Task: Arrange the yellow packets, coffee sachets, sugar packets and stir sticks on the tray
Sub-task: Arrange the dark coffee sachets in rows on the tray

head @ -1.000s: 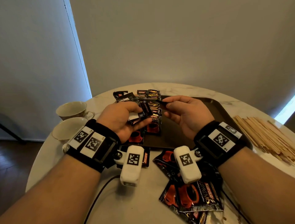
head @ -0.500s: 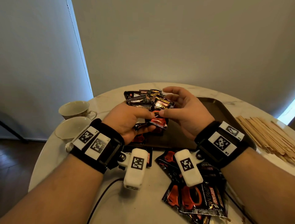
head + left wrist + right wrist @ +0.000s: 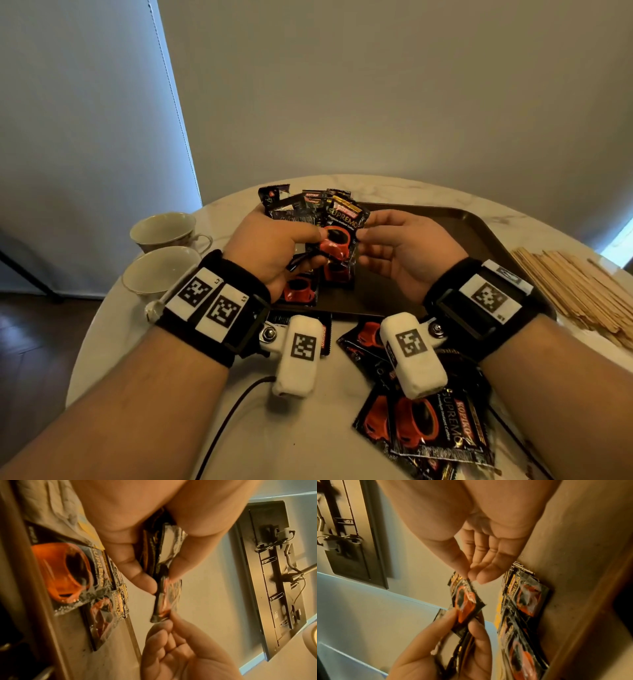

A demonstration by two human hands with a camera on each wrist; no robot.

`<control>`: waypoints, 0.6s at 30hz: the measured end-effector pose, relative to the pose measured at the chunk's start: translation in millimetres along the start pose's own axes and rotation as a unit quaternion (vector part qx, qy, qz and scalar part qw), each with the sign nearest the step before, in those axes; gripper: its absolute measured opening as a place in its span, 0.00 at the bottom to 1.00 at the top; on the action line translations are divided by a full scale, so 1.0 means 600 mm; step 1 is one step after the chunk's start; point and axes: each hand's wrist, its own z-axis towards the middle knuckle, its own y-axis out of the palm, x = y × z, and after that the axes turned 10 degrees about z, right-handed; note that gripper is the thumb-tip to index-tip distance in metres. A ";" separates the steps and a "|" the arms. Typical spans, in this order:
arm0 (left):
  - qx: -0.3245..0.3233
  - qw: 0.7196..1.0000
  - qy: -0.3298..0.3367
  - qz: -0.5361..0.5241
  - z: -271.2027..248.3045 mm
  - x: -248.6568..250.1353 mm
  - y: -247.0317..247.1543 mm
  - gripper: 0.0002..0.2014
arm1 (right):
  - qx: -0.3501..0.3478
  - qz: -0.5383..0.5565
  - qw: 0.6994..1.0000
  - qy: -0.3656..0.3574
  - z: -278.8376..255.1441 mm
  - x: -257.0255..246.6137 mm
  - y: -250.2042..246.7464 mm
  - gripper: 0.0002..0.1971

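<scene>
Left hand (image 3: 270, 250) grips a stack of coffee sachets (image 3: 342, 226) (black Kopiko Supremo) above the tray (image 3: 479, 233); right hand (image 3: 404, 253) pinches the front sachet's edge.

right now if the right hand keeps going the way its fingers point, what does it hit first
Most likely the coffee sachet whose edge the right hand already pinches, then the left hand gripping the bunch behind it; depth is unclear.
</scene>
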 end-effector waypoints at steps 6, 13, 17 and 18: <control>0.094 0.993 0.009 -0.063 0.012 0.013 -0.014 0.18 | 0.103 -0.031 0.990 0.091 0.006 0.008 -0.011 0.06; 0.095 0.993 0.001 -0.063 0.012 0.014 -0.013 0.20 | 0.081 -0.080 0.982 0.153 0.007 0.018 -0.009 0.05; 0.096 0.993 -0.011 -0.064 0.016 0.014 -0.016 0.20 | 0.080 -0.065 0.983 0.154 0.006 0.018 -0.009 0.05; 0.096 0.993 -0.012 -0.063 0.016 0.015 -0.016 0.20 | 0.082 -0.060 0.983 0.152 0.005 0.017 -0.009 0.06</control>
